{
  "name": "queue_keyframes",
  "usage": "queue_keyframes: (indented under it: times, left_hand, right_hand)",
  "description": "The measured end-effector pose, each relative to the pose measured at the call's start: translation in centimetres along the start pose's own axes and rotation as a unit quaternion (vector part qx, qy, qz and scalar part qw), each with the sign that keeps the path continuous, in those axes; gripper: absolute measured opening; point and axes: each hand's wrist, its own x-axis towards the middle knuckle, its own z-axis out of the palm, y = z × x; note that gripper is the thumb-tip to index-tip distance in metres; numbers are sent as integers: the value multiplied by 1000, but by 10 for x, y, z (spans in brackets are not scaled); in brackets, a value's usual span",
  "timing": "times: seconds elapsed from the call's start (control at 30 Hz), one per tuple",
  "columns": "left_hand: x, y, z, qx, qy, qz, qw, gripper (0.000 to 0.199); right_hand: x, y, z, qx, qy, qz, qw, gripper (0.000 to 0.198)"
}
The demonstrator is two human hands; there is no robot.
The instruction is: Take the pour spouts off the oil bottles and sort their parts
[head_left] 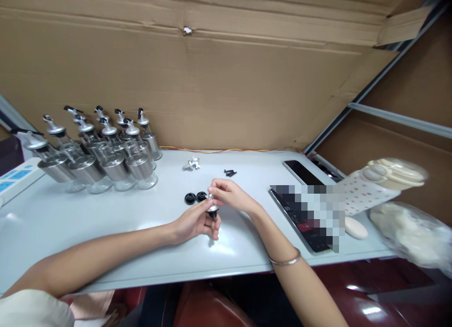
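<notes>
My left hand [196, 222] is closed around a bottle pourer [213, 208], which has a silver dome and a black stopper pointing down. From above, my right hand [233, 195] has its fingertips pinched at the pourer's top, and they partly hide the spout. Just beyond my left hand lie a black round stopper [189, 198] and a second black stopper [201, 196], partly covered by the fingers. Farther back on the table are several small white plastic parts [192, 164] and a few small black pieces [230, 173].
Several glass bottles [115, 164] with steel sleeves stand at the left, most topped with pourers. At the right lie a tablet [294, 218], a phone [303, 172], a pale oval object [356, 228], a spotted bottle [370, 188] and a plastic bag [413, 232]. Cardboard [226, 91] walls the back.
</notes>
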Motion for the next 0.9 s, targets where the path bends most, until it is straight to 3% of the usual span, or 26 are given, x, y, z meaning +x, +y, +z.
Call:
queue_keyframes:
  times: [0.2,0.43,0.9]
  left_hand:
    - [1,-2,-1,7,-4,2,1000,40]
    - [-2,2,1,27,-17,-18,999,39]
    - [1,2,-1,10,-2,-10,1000,37]
  right_hand:
    - [-2,-2,-2,-90,-15,-4,996,39]
    - [-4,-3,-1,-98,-46,16,994,39]
    - [-2,-3,2,-145,56,5,988,43]
